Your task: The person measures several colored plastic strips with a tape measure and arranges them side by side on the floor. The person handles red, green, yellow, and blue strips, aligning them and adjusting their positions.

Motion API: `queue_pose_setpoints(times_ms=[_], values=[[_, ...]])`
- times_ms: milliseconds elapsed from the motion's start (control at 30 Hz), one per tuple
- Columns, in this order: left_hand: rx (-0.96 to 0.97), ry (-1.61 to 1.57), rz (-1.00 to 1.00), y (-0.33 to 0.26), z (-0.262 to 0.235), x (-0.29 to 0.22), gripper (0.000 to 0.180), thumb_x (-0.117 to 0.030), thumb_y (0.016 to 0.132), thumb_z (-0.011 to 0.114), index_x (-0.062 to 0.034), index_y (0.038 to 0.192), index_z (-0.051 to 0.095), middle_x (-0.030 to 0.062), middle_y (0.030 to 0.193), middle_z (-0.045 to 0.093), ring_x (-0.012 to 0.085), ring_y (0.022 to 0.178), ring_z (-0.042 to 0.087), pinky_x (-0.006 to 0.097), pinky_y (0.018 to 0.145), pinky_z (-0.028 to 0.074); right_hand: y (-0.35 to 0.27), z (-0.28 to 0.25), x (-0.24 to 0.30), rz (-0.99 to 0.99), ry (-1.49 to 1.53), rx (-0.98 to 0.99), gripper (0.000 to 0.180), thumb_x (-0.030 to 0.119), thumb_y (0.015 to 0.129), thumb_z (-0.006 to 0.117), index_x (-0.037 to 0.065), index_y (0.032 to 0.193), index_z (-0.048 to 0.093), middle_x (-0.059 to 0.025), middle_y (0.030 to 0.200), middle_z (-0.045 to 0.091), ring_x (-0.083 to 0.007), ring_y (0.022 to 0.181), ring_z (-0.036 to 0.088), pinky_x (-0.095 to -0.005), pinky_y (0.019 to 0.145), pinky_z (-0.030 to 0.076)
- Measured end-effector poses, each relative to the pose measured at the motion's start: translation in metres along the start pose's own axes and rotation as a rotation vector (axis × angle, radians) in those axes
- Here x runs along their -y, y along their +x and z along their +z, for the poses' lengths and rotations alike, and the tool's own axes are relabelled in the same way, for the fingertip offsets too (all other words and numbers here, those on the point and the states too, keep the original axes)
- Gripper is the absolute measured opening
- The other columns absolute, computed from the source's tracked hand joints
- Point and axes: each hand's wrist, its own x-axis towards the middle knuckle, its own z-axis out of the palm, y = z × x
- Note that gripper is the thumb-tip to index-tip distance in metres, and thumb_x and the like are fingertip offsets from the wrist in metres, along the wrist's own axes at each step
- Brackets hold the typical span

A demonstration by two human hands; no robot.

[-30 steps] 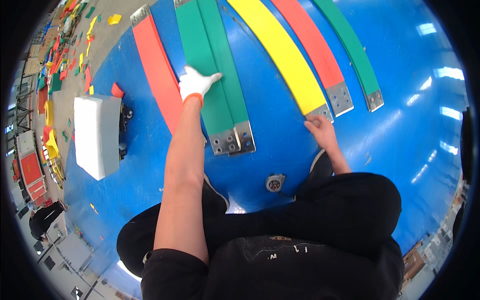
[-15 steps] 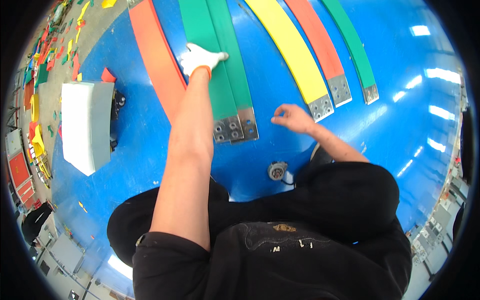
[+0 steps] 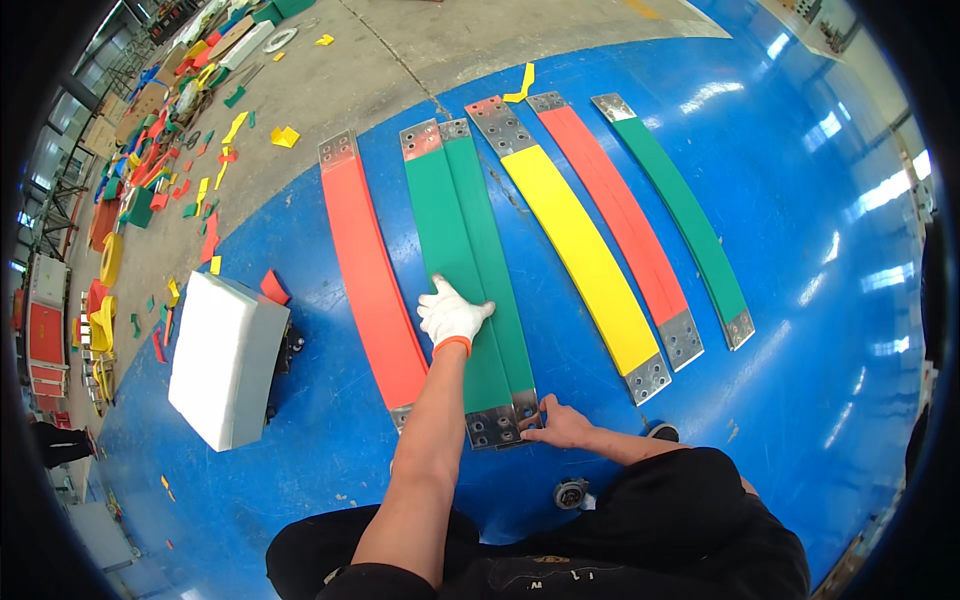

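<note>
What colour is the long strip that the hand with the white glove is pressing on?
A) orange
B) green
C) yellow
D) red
B: the gloved left hand lies flat on the green strip, which sits between the orange strip and the yellow strip.

I see a shiny blue painted floor (image 3: 800,200). On it lie long flat strips with metal ends, side by side: an orange strip (image 3: 365,270), two green strips touching (image 3: 465,250), a yellow strip (image 3: 580,250), a red strip (image 3: 620,215), a thin green strip (image 3: 685,210). A white block (image 3: 215,355) sits nearby.
</note>
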Motion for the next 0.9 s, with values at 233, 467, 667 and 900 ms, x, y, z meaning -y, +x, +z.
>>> queue_pose_setpoints(times_ms=[233, 467, 667, 900], values=[[0.028, -0.130, -0.096, 0.006, -0.002, 0.007, 0.125, -0.055, 0.061, 0.093, -0.0008, 0.151, 0.026, 0.0269, 0.135, 0.049, 0.0387, 0.128, 0.051, 0.047, 0.100, 0.051, -0.006, -0.008, 0.026, 0.137, -0.100, -0.082, 0.077, 0.059, 0.082, 0.076, -0.003, 0.114, 0.043, -0.0171, 0.104, 0.072, -0.0373, 0.100, 0.070, -0.0467, 0.084, 0.054], [0.019, -0.412, -0.013, 0.021, 0.010, 0.024, 0.080, -0.046, 0.067, 0.092, 0.0078, 0.115, 0.057, 0.0257, 0.116, 0.066, 0.0359, 0.102, 0.070, 0.043, 0.089, 0.057, 0.004, 0.005, 0.004, 0.062, -0.130, -0.064, 0.060, 0.044, 0.084, 0.079, 0.002, 0.106, 0.043, -0.0166, 0.097, 0.071, -0.0390, 0.094, 0.070, -0.0494, 0.079, 0.054], [-0.003, -0.799, 0.063, 0.039, 0.040, 0.045, 0.056, -0.033, 0.076, 0.086, 0.0073, 0.110, 0.067, 0.0249, 0.104, 0.073, 0.0334, 0.093, 0.073, 0.041, 0.085, 0.057, 0.008, 0.007, -0.002, 0.034, -0.115, -0.070, 0.057, 0.038, 0.084, 0.079, 0.001, 0.107, 0.042, -0.0197, 0.097, 0.072, -0.0415, 0.094, 0.070, -0.0510, 0.081, 0.054], [0.200, -1.233, 0.057, 0.056, 0.049, 0.058, 0.043, -0.023, 0.093, 0.073, 0.0096, 0.121, 0.065, 0.0212, 0.110, 0.072, 0.0282, 0.093, 0.071, 0.038, 0.082, 0.057, -0.001, -0.002, -0.006, 0.022, -0.035, -0.102, 0.067, 0.057, 0.083, 0.075, 0.001, 0.111, 0.051, -0.0217, 0.098, 0.072, -0.0402, 0.094, 0.069, -0.0511, 0.080, 0.054]])
